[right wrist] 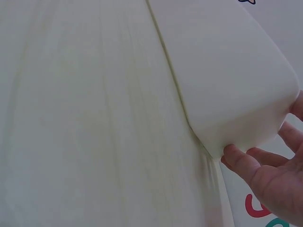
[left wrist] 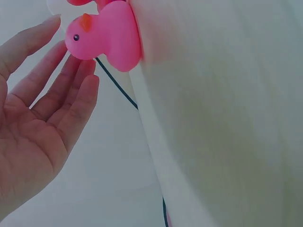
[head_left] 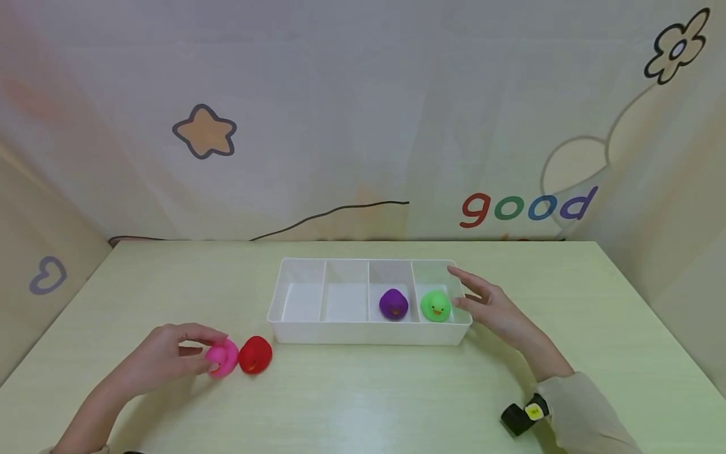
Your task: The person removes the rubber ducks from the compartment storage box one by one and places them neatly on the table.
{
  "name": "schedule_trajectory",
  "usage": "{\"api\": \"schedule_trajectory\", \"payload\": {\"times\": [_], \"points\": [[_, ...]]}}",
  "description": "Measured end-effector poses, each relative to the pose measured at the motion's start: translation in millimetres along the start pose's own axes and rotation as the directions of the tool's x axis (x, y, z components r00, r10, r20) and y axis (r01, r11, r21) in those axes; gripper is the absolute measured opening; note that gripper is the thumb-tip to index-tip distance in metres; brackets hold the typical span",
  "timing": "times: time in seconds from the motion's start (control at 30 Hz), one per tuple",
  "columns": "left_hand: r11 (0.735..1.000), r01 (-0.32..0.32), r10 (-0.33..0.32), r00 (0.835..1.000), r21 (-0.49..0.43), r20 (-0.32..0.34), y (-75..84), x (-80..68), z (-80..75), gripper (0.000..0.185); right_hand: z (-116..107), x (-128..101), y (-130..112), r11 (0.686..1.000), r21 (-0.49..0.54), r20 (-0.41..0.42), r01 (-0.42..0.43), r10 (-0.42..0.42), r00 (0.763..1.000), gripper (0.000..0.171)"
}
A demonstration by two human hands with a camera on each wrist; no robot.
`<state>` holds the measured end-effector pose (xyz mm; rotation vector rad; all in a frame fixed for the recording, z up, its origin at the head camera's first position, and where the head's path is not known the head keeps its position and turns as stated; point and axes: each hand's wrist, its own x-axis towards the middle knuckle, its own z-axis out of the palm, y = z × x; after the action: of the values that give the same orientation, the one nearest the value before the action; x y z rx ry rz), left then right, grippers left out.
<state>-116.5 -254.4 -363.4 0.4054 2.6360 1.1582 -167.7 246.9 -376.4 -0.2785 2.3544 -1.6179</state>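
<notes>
- Down in the lower left of the head view, the left hand point(head_left: 164, 356) lies on the table point(head_left: 363, 403) with its fingers loosely curved, the fingertips touching the pink duck point(head_left: 222, 357). Just right of that duck, seemingly touching it, sits a red duck point(head_left: 255, 355).
- At the centre of the same view stands a white tray point(head_left: 368, 333) with four compartments. A purple duck point(head_left: 394, 304) sits in the third from the left, a green duck point(head_left: 436, 306) in the rightmost; the two left ones hold nothing.
- Right of the tray, the right hand point(head_left: 493, 309) rests with fingers spread and relaxed against the tray's right end, gripping nothing. A dark wrist device point(head_left: 524, 415) shows in the lower right.
- From the left wrist view, the left hand point(left wrist: 38, 118) fills the left side, palm open and fingers straight. The pink duck point(left wrist: 106, 35) sits at the upper centre, just beside the fingertips, not enclosed by them.
- From the right wrist view, the tray's point(right wrist: 227, 80) outer corner fills the upper right. The right hand point(right wrist: 270, 177) in the lower right touches that corner with lightly bent fingers point(right wrist: 239, 158).
</notes>
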Motion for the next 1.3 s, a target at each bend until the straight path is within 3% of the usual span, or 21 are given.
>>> {"api": "schedule_trajectory", "payload": {"times": [0.23,0.47,0.83,1.3], "points": [[0.997,-0.08,0.081,0.992,0.023,-0.093,14.6,-3.9,2.9,0.038,0.4,-1.4,1.1,1.0,-0.013,-0.004,0.003,-0.003,1.0,0.061],[0.988,-0.152,0.152,0.979,0.01,-0.139,33.6,1.4,10.4,0.033,1.4,-1.2,-0.9,1.0,-0.01,-0.008,-0.001,0.001,1.0,0.061],[0.966,-0.253,0.24,0.956,-0.057,-0.171,61.8,27.3,25.2,0.032,1.3,-0.4,-3.1,1.0,-0.002,-0.007,-0.004,0.004,1.0,0.062],[0.928,-0.338,0.319,0.938,-0.156,-0.134,95.8,65.2,52.7,0.036,0.2,0.3,-0.1,1.0,-0.005,-0.01,-0.005,0.005,1.0,0.062]]}}
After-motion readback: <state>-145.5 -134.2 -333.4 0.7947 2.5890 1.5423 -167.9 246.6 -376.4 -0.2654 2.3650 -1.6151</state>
